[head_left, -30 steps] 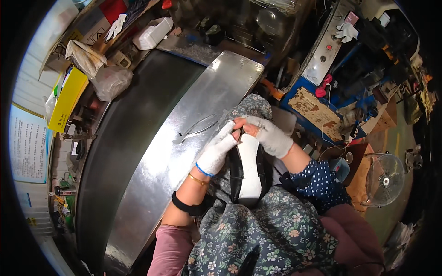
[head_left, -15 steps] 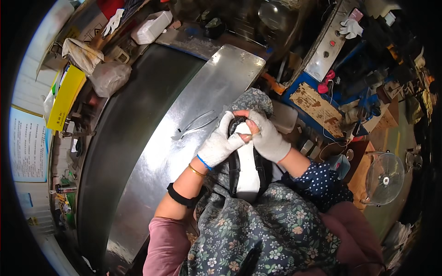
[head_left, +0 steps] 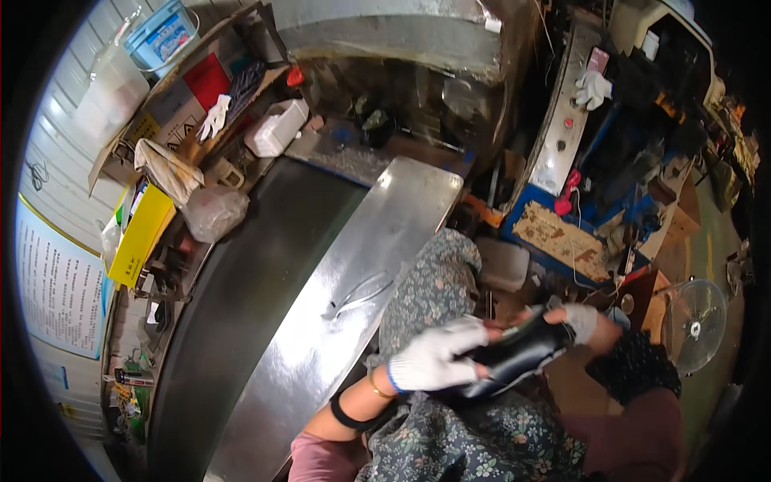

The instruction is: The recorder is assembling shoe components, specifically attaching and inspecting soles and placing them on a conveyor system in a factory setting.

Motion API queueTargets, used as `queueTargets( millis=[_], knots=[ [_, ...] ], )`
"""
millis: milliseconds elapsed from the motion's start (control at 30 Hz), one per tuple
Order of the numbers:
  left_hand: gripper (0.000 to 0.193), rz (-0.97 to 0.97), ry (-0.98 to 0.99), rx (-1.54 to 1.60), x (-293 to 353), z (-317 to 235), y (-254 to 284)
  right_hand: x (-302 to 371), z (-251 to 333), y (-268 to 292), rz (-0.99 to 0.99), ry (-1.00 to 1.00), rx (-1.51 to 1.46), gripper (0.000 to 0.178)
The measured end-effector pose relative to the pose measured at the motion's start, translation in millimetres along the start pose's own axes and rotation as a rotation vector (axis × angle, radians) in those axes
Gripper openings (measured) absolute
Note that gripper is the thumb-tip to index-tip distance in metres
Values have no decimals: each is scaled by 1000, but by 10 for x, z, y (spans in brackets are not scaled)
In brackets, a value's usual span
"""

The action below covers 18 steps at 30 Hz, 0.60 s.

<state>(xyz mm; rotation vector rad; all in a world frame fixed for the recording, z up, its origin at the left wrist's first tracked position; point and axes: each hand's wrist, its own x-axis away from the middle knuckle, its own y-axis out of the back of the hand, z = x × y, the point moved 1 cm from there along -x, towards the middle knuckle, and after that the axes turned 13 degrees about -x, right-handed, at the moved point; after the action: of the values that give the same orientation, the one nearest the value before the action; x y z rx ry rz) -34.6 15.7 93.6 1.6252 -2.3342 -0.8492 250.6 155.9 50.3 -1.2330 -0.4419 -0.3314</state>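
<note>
A glossy black shoe lies tilted across my lap, smeared by motion, with its dark side turned up. My left hand, in a white knitted glove with bare fingertips, grips the shoe's left end, fingers over the top. At the shoe's upper right end, my right hand holds on in a similar glove; blur hides part of its fingers. Underneath is my flowered apron. On the shiny metal plate to the left lies a thin looped wire-like item.
A dark conveyor belt runs beyond the metal plate. Farther left, a yellow box and a plastic bag sit on a shelf. To the right stand a blue-framed machine, a pale plastic tray and a fan.
The shoe has turned from upright, white underside showing, to lying sideways with its black side up. Both hands moved lower in the picture, my right one farther right. The view has tilted upward.
</note>
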Motion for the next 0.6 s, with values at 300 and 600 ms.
queueTargets(
  millis=[300,600],
  knots=[
    [54,-483,593,-1229,1014,1993,62,-280,-709,1000,-185,566,-382,60],
    [51,-467,703,-1077,788,1917,109,-2757,2391,-441,-508,1233,470,67]
  ],
)
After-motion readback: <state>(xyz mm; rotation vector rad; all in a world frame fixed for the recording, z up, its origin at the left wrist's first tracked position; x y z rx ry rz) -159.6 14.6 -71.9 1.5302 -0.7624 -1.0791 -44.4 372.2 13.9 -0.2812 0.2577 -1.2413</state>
